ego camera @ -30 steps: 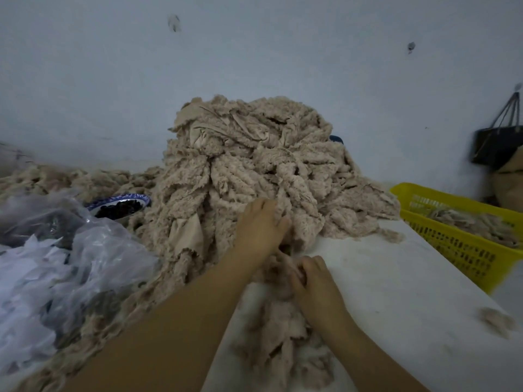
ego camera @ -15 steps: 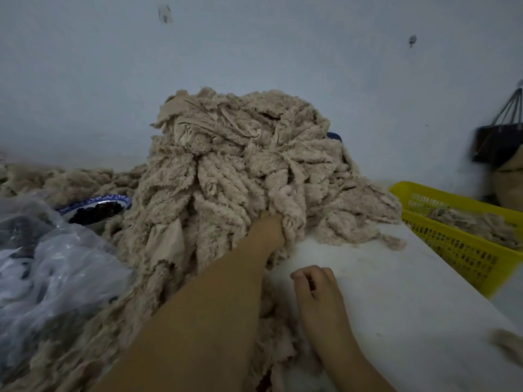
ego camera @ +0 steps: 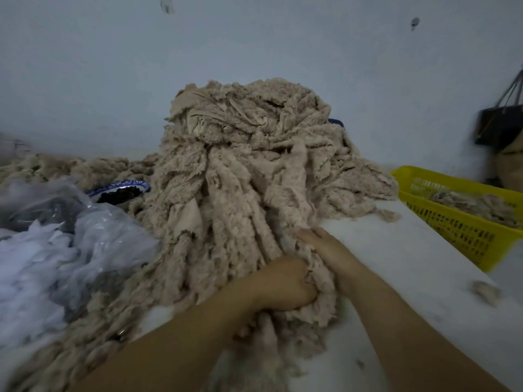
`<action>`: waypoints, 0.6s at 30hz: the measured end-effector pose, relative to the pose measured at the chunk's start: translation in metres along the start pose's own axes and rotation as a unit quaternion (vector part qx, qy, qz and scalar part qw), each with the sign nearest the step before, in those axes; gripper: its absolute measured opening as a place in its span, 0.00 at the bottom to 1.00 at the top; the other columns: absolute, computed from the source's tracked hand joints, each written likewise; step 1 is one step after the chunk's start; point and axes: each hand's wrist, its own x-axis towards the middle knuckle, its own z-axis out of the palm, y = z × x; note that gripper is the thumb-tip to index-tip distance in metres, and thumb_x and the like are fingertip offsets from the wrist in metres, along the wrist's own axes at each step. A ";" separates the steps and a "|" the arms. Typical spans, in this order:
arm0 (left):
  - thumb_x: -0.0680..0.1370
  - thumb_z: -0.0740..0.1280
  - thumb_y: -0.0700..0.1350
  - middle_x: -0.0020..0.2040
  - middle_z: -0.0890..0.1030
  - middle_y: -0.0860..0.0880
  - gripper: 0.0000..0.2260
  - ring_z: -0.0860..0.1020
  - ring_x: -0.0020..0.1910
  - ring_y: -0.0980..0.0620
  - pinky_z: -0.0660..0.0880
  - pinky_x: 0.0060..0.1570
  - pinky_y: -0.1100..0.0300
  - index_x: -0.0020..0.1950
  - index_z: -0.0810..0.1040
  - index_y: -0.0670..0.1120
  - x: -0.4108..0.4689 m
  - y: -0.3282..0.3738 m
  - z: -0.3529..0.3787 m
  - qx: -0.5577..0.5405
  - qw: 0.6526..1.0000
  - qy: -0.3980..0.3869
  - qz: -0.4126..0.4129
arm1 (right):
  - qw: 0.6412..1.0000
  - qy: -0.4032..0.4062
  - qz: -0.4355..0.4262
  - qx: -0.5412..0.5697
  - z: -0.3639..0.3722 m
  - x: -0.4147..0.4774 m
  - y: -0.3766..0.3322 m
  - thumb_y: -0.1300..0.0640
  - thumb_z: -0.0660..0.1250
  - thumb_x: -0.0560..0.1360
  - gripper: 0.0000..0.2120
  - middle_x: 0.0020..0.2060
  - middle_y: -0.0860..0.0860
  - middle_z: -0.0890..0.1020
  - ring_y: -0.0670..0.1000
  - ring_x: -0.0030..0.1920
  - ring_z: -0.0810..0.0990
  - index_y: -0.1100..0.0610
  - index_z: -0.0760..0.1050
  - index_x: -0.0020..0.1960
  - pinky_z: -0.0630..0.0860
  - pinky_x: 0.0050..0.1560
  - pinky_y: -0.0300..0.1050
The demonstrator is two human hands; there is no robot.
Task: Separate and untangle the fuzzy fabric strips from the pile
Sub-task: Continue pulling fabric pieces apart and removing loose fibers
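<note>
Fingers (ego camera: 307,281) of the left hand (ego camera: 283,284) are curled into a fist, clamped on a bunch of fuzzy fabric strips (ego camera: 319,298) at the near foot of the pile (ego camera: 249,165). The right hand (ego camera: 328,250) lies against the same bunch from the other side, its fingertips (ego camera: 307,233) sunk into the fleece, so I cannot tell whether they grip or only press. That beige pile rises tall against the pale wall, its strips trailing down toward the person and spreading out to the left. It sits on a white table (ego camera: 402,264). Crumpled clear plastic bags (ego camera: 85,250) are heaped on the left, touching the pile's edge. A yellow basket (ego camera: 458,230) stands at the right with more fuzzy scraps inside. A black bag (ego camera: 498,123) hangs on the wall behind it. A blue-rimmed bowl (ego camera: 119,185) of dark bits sits between the plastic and the pile. One loose tuft (ego camera: 486,292) lies on the table well apart from the right forearm.
</note>
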 end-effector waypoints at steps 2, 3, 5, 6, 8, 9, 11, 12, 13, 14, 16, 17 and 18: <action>0.81 0.63 0.41 0.51 0.81 0.41 0.07 0.78 0.51 0.48 0.75 0.57 0.52 0.49 0.78 0.39 -0.016 0.011 0.016 -0.054 0.998 -0.017 0.022 | 0.991 -0.048 0.011 -0.125 0.003 0.002 -0.008 0.45 0.65 0.79 0.28 0.63 0.48 0.77 0.47 0.54 0.80 0.53 0.63 0.75 0.75 0.46 0.35; 0.80 0.64 0.42 0.52 0.82 0.45 0.06 0.77 0.51 0.52 0.75 0.58 0.55 0.50 0.79 0.40 -0.022 0.016 0.026 -0.086 0.995 -0.042 0.036 | 0.983 -0.042 0.005 -0.180 0.003 0.004 -0.010 0.47 0.63 0.81 0.24 0.65 0.49 0.75 0.47 0.55 0.78 0.53 0.65 0.74 0.73 0.45 0.33; 0.79 0.66 0.44 0.50 0.83 0.55 0.05 0.77 0.49 0.61 0.74 0.56 0.67 0.49 0.81 0.47 -0.029 0.020 0.043 -0.132 0.987 -0.077 0.056 | 0.969 0.013 -0.037 -0.242 0.001 0.003 -0.007 0.52 0.58 0.83 0.16 0.63 0.52 0.75 0.51 0.57 0.75 0.54 0.70 0.69 0.71 0.45 0.34; 0.79 0.66 0.46 0.50 0.83 0.58 0.05 0.77 0.49 0.65 0.72 0.53 0.73 0.50 0.82 0.50 -0.028 0.019 0.045 -0.144 0.986 -0.061 0.056 | 0.968 0.060 -0.052 -0.240 -0.004 -0.001 -0.007 0.55 0.56 0.84 0.14 0.62 0.54 0.75 0.55 0.60 0.74 0.57 0.72 0.66 0.71 0.47 0.35; 0.78 0.67 0.52 0.57 0.82 0.55 0.10 0.76 0.56 0.63 0.69 0.54 0.74 0.57 0.81 0.52 -0.022 0.011 0.033 -0.159 0.986 0.032 0.025 | 0.971 0.161 -0.091 -0.154 -0.022 -0.008 -0.003 0.58 0.55 0.83 0.14 0.57 0.58 0.77 0.59 0.57 0.76 0.60 0.73 0.64 0.71 0.45 0.41; 0.78 0.66 0.53 0.58 0.82 0.55 0.13 0.77 0.58 0.59 0.70 0.55 0.72 0.60 0.80 0.52 -0.018 0.006 0.021 -0.160 0.983 0.089 0.001 | 0.973 0.202 -0.096 -0.061 -0.033 -0.015 -0.001 0.57 0.55 0.83 0.12 0.51 0.56 0.78 0.58 0.49 0.76 0.58 0.74 0.59 0.71 0.42 0.44; 0.80 0.64 0.51 0.54 0.80 0.60 0.11 0.78 0.54 0.58 0.71 0.50 0.73 0.61 0.79 0.56 -0.011 -0.007 -0.006 -0.162 0.965 0.200 -0.041 | 0.965 0.236 -0.075 0.091 -0.050 -0.025 0.003 0.55 0.58 0.81 0.05 0.42 0.55 0.76 0.55 0.40 0.75 0.55 0.71 0.52 0.71 0.39 0.47; 0.81 0.62 0.49 0.49 0.79 0.62 0.09 0.78 0.48 0.59 0.71 0.44 0.73 0.57 0.79 0.58 -0.009 -0.013 -0.019 -0.186 0.948 0.251 -0.063 | 0.959 0.239 -0.075 0.130 -0.055 -0.028 0.005 0.55 0.60 0.80 0.03 0.42 0.56 0.75 0.56 0.40 0.75 0.54 0.70 0.51 0.72 0.40 0.49; 0.81 0.61 0.48 0.45 0.77 0.64 0.08 0.77 0.44 0.59 0.70 0.40 0.71 0.49 0.78 0.60 -0.008 -0.017 -0.030 -0.220 0.923 0.304 -0.081 | 0.955 0.242 -0.084 0.153 -0.058 -0.031 0.005 0.54 0.62 0.80 0.03 0.43 0.57 0.76 0.56 0.41 0.75 0.54 0.70 0.50 0.73 0.41 0.51; 0.82 0.60 0.48 0.43 0.76 0.63 0.10 0.76 0.43 0.58 0.72 0.41 0.67 0.44 0.76 0.60 -0.006 -0.023 -0.041 -0.255 0.891 0.364 -0.094 | 0.949 0.242 -0.097 0.176 -0.060 -0.033 0.004 0.54 0.64 0.80 0.05 0.45 0.57 0.76 0.56 0.42 0.75 0.54 0.70 0.50 0.73 0.43 0.52; 0.81 0.58 0.47 0.50 0.80 0.56 0.11 0.79 0.52 0.52 0.77 0.52 0.56 0.48 0.78 0.58 -0.002 -0.037 -0.060 -0.333 0.803 0.481 -0.112 | 0.942 0.221 -0.117 0.222 -0.059 -0.037 0.000 0.50 0.67 0.79 0.10 0.47 0.55 0.79 0.54 0.44 0.79 0.56 0.73 0.54 0.77 0.45 0.50; 0.81 0.56 0.47 0.57 0.79 0.52 0.11 0.78 0.57 0.48 0.77 0.59 0.49 0.55 0.78 0.56 -0.002 -0.043 -0.066 -0.369 0.749 0.536 -0.127 | 0.942 0.200 -0.119 0.243 -0.057 -0.039 -0.003 0.48 0.67 0.79 0.15 0.51 0.54 0.81 0.54 0.48 0.81 0.58 0.74 0.59 0.80 0.50 0.52; 0.81 0.55 0.47 0.64 0.77 0.49 0.15 0.76 0.62 0.45 0.75 0.63 0.45 0.63 0.76 0.53 -0.003 -0.049 -0.071 -0.402 0.703 0.566 -0.154 | 0.941 0.184 -0.113 0.259 -0.056 -0.041 -0.004 0.47 0.66 0.80 0.19 0.54 0.54 0.83 0.56 0.52 0.83 0.58 0.74 0.63 0.80 0.54 0.54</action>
